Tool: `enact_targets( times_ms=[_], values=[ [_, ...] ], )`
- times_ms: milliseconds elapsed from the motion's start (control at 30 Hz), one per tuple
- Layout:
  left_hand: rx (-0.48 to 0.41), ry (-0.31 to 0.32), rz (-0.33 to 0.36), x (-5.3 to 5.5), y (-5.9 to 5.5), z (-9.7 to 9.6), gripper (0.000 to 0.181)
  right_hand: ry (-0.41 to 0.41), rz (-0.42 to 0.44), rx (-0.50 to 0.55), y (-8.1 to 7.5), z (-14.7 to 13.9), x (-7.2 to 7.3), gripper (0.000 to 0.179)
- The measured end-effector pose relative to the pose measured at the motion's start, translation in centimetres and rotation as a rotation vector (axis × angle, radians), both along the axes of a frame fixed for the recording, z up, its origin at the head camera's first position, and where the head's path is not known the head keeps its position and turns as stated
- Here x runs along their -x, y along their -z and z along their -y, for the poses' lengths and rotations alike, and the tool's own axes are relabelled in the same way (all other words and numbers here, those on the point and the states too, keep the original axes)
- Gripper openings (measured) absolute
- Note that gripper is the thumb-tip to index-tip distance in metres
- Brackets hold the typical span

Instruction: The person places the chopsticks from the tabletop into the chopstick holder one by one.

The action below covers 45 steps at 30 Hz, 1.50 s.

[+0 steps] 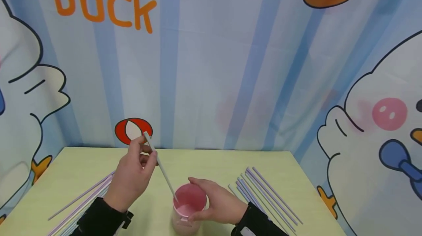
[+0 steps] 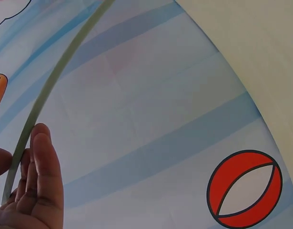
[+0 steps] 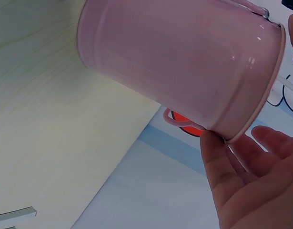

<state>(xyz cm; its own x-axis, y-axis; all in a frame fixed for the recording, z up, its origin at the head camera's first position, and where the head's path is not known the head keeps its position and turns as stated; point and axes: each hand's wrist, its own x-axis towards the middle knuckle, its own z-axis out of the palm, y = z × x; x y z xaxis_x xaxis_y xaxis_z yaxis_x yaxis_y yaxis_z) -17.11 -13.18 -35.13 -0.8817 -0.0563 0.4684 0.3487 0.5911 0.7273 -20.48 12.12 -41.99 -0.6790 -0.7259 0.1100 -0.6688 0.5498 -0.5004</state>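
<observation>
My left hand (image 1: 133,172) pinches a long pale greenish straw (image 1: 165,175) near its upper end. The straw slants down to the right, its lower end inside the mouth of a small pink pail (image 1: 189,210). In the left wrist view the straw (image 2: 51,78) runs between thumb and fingers. My right hand (image 1: 221,201) grips the pail by its rim from the right. Seen from the right wrist, the pail (image 3: 175,57) has a smooth side and a small loop, with fingertips right at the rim. The pail's bottom inside is partly hidden.
Several purple and pale straws (image 1: 82,197) lie in a bundle at the left of the pale yellow table (image 1: 214,161), partly behind the left forearm. Another bundle of straws (image 1: 270,195) lies at the right, near the right sleeve. A duck-print curtain (image 1: 204,63) stands behind.
</observation>
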Motion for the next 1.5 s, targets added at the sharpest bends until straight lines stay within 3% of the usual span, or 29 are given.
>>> enact_targets(
  times_ms=[367,833,1267,1500],
  values=[
    [0.038,-0.016,0.056,0.3,2.8,-1.4,0.041,0.016,-0.004,-0.001,-0.3,0.2,0.0,0.092],
    [0.043,-0.016,0.180,0.4,5.9,-2.2,0.042,0.014,-0.008,0.016,0.0,0.3,0.2,0.093],
    [0.032,-0.017,0.210,0.1,7.0,-2.1,0.040,0.014,0.005,0.027,0.2,0.2,0.2,0.095],
    [0.104,-0.048,0.269,0.0,7.6,-0.3,0.033,0.023,-0.005,0.024,0.2,0.4,0.0,0.095]
  ],
)
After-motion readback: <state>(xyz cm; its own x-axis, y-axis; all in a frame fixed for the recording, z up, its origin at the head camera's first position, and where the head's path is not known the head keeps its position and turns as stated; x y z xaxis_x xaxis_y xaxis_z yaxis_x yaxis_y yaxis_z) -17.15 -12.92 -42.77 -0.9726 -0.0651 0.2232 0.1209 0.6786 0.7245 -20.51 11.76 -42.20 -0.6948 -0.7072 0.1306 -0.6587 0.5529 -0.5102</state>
